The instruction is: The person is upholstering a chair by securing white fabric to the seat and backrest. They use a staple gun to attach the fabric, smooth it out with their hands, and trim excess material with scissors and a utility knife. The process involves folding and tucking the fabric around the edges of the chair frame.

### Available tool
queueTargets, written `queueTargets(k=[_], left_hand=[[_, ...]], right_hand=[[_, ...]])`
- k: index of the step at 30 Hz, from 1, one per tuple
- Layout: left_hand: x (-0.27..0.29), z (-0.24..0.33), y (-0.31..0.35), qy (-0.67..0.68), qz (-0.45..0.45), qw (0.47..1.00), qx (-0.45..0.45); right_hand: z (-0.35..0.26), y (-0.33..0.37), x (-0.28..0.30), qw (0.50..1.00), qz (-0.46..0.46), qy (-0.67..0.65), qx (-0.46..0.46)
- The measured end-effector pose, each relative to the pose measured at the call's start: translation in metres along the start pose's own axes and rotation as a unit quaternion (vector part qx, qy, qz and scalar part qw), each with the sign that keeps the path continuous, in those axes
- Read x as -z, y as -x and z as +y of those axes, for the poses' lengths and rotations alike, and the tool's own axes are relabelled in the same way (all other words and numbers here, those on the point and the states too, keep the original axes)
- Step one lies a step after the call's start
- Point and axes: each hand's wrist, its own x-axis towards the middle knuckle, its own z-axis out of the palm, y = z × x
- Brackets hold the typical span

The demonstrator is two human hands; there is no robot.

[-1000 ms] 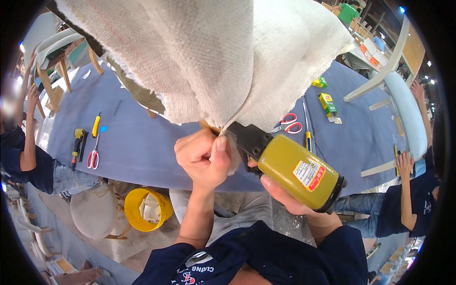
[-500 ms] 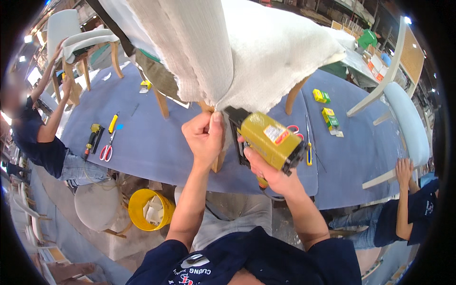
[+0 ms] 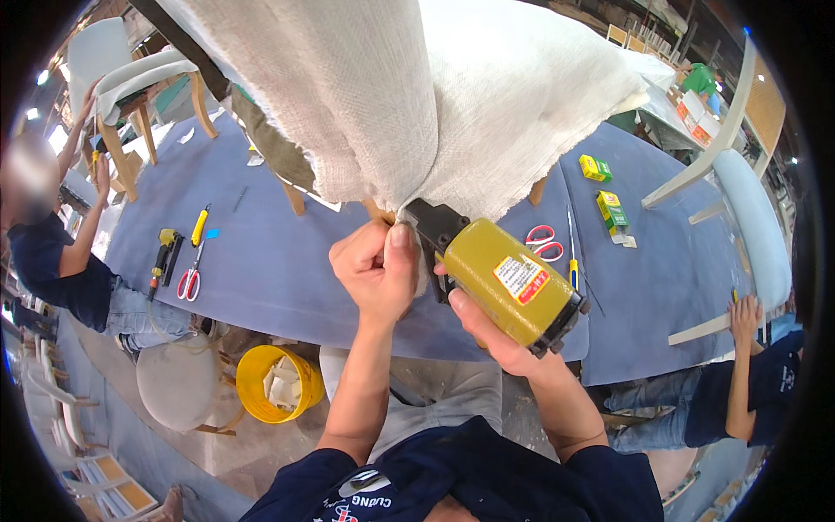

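A chair covered in off-white fabric (image 3: 522, 104) stands on the blue-grey work table, its wooden legs partly hidden by cloth. My left hand (image 3: 376, 268) is closed in a pinch on the fabric's lower edge, at the corner near a leg. In my right hand (image 3: 497, 332) is an olive-yellow staple gun (image 3: 500, 278), its fingers wrapped round the grip. The gun's dark nose sits against the fabric corner, just right of my left thumb. Whether its tip touches wood under the cloth is hidden.
Red-handled scissors (image 3: 544, 244), a screwdriver (image 3: 573, 271) and green-yellow boxes (image 3: 612, 213) lie right. Left are another staple gun (image 3: 163, 259), scissors (image 3: 189, 283) and a yellow cutter (image 3: 201, 224). A yellow bucket (image 3: 252, 387) stands below. Co-workers handle chairs at both sides.
The staple gun's body has tilted and swung slightly down and right, its nose staying by the corner. My left hand keeps its pinch on the fabric. The view has shifted a little.
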Motion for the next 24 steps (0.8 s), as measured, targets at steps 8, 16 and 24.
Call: queueTargets(k=[8,16,24], left_hand=[[-0.009,0.006,0.001,-0.045,0.029,0.998,-0.041],[-0.008,0.005,-0.008,-0.029,0.022,0.999,0.001],[-0.003,0.001,-0.009,0.022,0.001,0.999,0.03]], right_hand=[[0.001,-0.009,0.006,0.98,0.004,0.131,0.149],[-0.006,-0.016,-0.01,1.0,0.019,-0.005,0.009],[-0.01,-0.009,-0.002,0.987,0.049,-0.145,-0.046]])
